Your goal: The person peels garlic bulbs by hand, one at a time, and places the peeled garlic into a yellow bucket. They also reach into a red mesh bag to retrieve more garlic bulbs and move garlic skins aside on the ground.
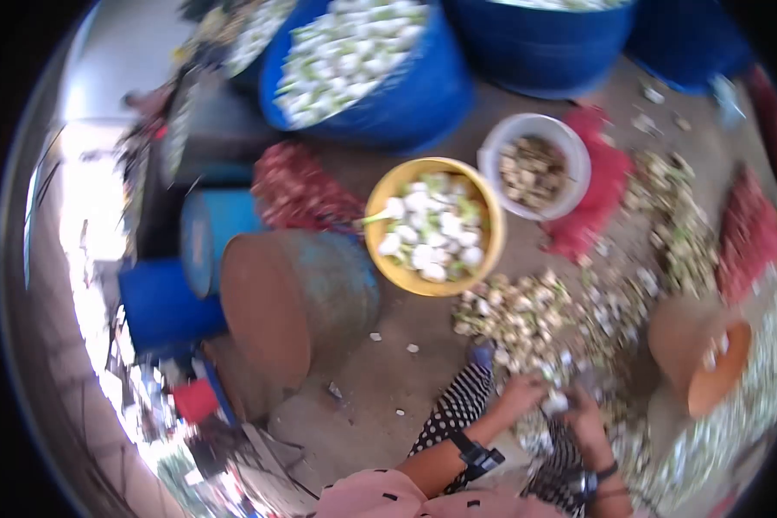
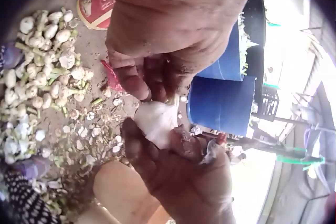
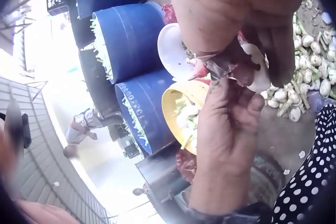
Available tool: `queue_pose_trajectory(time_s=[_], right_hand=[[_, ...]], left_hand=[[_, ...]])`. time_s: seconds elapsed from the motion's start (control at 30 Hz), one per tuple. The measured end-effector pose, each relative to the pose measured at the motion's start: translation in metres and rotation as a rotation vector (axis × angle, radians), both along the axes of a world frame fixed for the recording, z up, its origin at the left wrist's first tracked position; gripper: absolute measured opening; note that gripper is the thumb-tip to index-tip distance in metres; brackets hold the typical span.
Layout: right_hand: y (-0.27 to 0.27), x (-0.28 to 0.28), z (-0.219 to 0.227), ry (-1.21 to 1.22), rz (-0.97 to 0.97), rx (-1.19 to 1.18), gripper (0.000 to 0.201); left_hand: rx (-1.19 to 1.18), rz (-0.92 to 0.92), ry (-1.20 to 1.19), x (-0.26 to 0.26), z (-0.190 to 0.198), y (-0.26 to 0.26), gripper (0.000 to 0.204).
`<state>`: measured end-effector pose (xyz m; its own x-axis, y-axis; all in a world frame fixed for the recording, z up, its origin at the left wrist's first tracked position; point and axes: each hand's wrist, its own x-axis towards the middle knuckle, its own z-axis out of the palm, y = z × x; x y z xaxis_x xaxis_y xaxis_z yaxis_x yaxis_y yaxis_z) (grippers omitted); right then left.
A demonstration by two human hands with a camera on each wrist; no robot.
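In the head view my left hand and right hand meet low in front of me around a white garlic bulb. The left wrist view shows the bulb close up, its pale skin smooth. From above, the left hand pinches its top end with curled fingertips. Below it, the right hand grips the bulb's lower part between thumb and fingers. A greyish strip sits at the right thumb. In the right wrist view the fingers partly hide the bulb.
A heap of untrimmed garlic lies just beyond the hands. Farther off stand a yellow bowl of white bulbs, a white bucket and a large blue tub. An orange container is at right, a rusty drum at left.
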<state>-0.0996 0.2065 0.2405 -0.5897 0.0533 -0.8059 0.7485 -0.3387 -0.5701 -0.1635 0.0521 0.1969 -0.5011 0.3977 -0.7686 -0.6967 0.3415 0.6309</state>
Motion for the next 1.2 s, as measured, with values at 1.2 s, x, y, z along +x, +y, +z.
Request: queue_pose_trajectory(time_s=[1.2], right_hand=[[0.382,0.103,0.503,1.638,-0.420,0.125,0.070]], left_hand=[[-0.177,-0.259,0.412,0.057,0.352,0.069,0.010]])
